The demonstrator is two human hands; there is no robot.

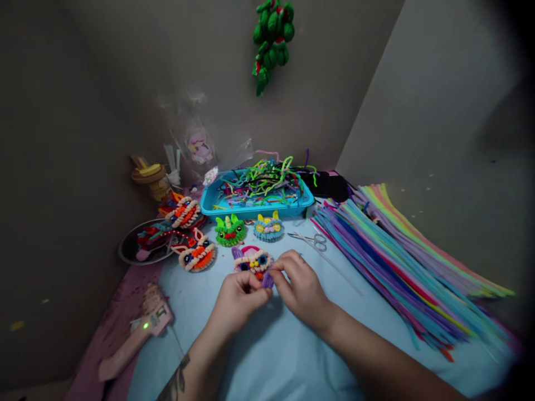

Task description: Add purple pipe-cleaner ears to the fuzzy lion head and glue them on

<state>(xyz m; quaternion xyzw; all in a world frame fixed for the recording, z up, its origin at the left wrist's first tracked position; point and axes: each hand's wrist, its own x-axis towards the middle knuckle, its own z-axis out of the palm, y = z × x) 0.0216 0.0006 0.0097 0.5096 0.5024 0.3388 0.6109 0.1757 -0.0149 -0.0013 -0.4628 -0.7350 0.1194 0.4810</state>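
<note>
Between my two hands is a small purple pipe-cleaner piece (268, 280), pinched by the fingers of both. My left hand (240, 298) grips it from the left and my right hand (300, 287) from the right. Right behind my fingertips sits a pipe-cleaner lion head (252, 259) in cream, pink and purple with blue eyes; my hands hide its lower part. Beyond it rest a green pipe-cleaner head (229, 230) and a blue one with yellow ears (268, 227). An orange and cream head (196, 253) lies to the left.
A blue tray (257, 213) of pipe-cleaner scraps stands at the back. Scissors (320, 241) lie right of the heads, near bundled pipe cleaners (388, 267). A pink glue gun (136, 337) with a lit green light is at left, below a round bowl (125, 253). Green woven decorations (273, 44) hang above.
</note>
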